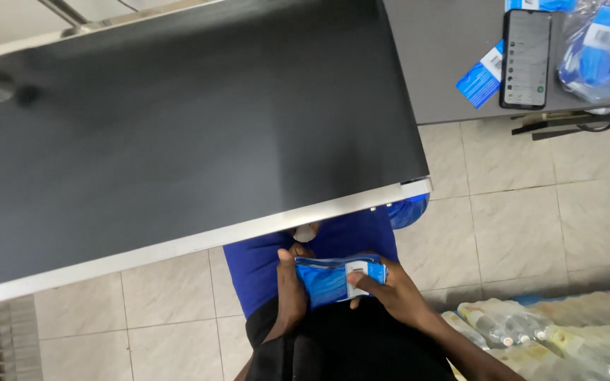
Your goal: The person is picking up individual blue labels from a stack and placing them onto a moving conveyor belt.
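Two hands grip one flat, glossy blue packet (333, 279) with a white label, below the conveyor belt's (178, 141) near edge: left hand (292, 289) and right hand (393, 296) fingers curled around its ends.

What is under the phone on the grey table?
The phone lies screen-up on the grey table. A blue packet pokes out beside its left edge, seemingly tucked under it. Whatever else lies beneath is covered.

Blue packet (333, 279) with white label; black belt (178, 134) edged in silver; beige floor tiles (524, 219); grey table (446, 56); black phone (526, 58); blue trousers (262, 271).
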